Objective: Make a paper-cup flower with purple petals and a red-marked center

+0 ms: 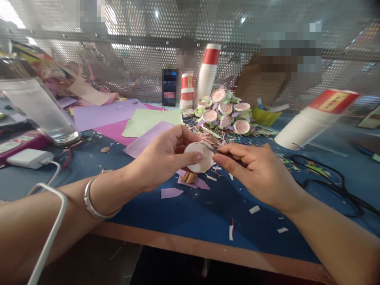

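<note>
Glass [44, 107], one only, is at the far left and holds clear liquid in most of its height. In front of it are one purple power strip [25, 143] and one white charger [31, 158], whose white cable [61, 221] passes across the left forearm and hides a part of it. Next come four large paper sheets [152, 122], two purple, one magenta and one green, partly overlapping. The left hand [170, 156], with one silver bracelet [89, 200] at the wrist, grasps one white round piece [192, 152], raised over the table [142, 221], with the thumb pressed on its face. Below this piece lie one small brown object [188, 178] and some purple scraps [172, 192]. Behind stands one phone [170, 88], then two stacks of paper cups [208, 75], red and white. The right hand [252, 170] pinches one thin dark tool [212, 149] at the piece's edge; it is perhaps tweezers, but the fingers cover most of it. Farther back is one heap of patterned discs [225, 109], at least seven. Beside it is one yellow-green holder [265, 116]. At the right are a third stack [314, 118] and black cables [332, 180].
</note>
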### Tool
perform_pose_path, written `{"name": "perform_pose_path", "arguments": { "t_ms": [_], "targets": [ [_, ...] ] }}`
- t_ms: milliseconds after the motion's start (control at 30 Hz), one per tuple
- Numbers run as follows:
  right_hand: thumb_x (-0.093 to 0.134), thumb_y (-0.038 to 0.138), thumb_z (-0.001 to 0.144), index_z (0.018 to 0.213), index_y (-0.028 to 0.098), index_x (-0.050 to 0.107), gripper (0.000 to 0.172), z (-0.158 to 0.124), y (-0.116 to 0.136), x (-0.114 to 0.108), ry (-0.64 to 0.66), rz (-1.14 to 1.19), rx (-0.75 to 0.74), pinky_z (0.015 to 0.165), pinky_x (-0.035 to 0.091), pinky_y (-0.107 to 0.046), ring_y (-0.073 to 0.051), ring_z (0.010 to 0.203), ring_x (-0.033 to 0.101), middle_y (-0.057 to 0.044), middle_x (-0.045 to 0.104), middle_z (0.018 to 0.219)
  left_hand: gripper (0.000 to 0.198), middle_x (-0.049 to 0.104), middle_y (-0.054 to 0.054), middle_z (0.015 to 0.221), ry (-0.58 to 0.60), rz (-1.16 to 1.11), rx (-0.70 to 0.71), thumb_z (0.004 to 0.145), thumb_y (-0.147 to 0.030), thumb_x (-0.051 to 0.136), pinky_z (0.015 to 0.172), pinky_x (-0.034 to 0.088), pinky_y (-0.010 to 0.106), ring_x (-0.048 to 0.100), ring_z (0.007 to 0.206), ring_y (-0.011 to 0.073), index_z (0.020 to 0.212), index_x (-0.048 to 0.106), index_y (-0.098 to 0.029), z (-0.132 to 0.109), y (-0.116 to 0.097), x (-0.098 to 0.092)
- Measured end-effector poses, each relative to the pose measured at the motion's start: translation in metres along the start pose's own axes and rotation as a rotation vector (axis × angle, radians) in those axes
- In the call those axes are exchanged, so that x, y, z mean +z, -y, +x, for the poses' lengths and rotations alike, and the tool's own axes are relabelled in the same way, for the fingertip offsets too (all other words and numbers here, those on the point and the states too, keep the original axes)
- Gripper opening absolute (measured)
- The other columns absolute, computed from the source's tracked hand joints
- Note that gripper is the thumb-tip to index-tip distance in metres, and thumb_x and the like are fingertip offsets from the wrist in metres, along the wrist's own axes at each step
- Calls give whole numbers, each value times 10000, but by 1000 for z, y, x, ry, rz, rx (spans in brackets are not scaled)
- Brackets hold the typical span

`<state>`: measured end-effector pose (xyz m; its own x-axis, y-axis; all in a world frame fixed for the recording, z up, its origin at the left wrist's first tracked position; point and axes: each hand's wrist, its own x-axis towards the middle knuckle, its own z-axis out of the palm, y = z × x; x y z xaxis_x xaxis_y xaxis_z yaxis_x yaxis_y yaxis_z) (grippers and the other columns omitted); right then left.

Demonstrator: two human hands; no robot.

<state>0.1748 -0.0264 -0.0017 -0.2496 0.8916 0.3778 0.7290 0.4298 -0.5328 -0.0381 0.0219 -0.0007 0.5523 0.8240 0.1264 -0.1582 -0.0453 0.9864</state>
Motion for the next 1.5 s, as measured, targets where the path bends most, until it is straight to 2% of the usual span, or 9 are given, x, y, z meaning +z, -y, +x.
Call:
{"name": "perform_pose_path", "arguments": {
  "t_ms": [200,367,600,833,967,1133,1267,1367,1500],
  "targets": [
    [550,513,1009,973,203,734,362,0,-2,-1,13,-19,17,575,410,-255,-138,706,607,-22,739,873,210,690,6,750,59,-3,-10,868,-123,698,518,561,267,670,578,141,962,515,-163,1,-2,-1],
    [549,567,996,1003,218,728,392,1,-2,-3,56,-5,46,576,408,-252,-138,715,619,-10,740,869,172,714,30,766,43,-37,-90,862,-98,685,503,551,242,688,593,145,928,536,-155,5,-3,-3],
    [572,545,993,997,223,732,360,0,-1,-2,62,23,22,592,428,-237,-130,713,604,-6,740,882,223,687,9,778,55,-65,-108,841,-123,734,533,549,270,681,610,147,941,539,-164,2,-3,-3],
    [601,524,980,953,206,745,350,-1,0,-1,-20,9,29,510,392,-219,-104,586,516,13,680,717,226,693,9,854,-56,22,6,804,-99,765,648,542,224,676,735,105,924,577,-139,5,-2,-4],
    [613,490,978,955,205,757,320,0,0,-1,-40,0,31,502,396,-220,-108,579,530,12,687,706,236,701,1,862,-105,139,105,778,-103,783,682,536,203,663,747,88,931,604,-130,6,-1,-5],
    [609,483,983,940,206,764,321,0,0,0,-40,-29,-1,514,405,-234,-112,575,539,12,690,697,254,703,2,820,-58,64,36,777,-121,789,627,545,220,675,695,106,917,579,-145,4,0,-4],
    [599,491,989,914,212,762,332,-2,-2,-1,-48,-49,-17,557,451,-249,-127,616,586,-9,740,786,277,709,-1,798,-24,-22,-12,775,-95,796,651,574,236,694,675,111,916,564,-150,4,-1,-3],
    [595,477,996,898,216,760,323,-3,-1,-2,-40,-42,-35,580,470,-248,-132,650,615,-17,760,843,275,724,9,795,-23,-19,-11,773,-72,797,653,587,235,713,681,120,908,569,-145,4,-1,-2],
    [604,448,995,865,218,752,303,-3,2,-2,-52,-31,-53,619,494,-237,-134,687,646,-20,767,878,277,739,27,780,2,6,-24,781,-119,815,564,581,239,731,656,157,897,565,-152,3,-1,-4]
  ]
}}
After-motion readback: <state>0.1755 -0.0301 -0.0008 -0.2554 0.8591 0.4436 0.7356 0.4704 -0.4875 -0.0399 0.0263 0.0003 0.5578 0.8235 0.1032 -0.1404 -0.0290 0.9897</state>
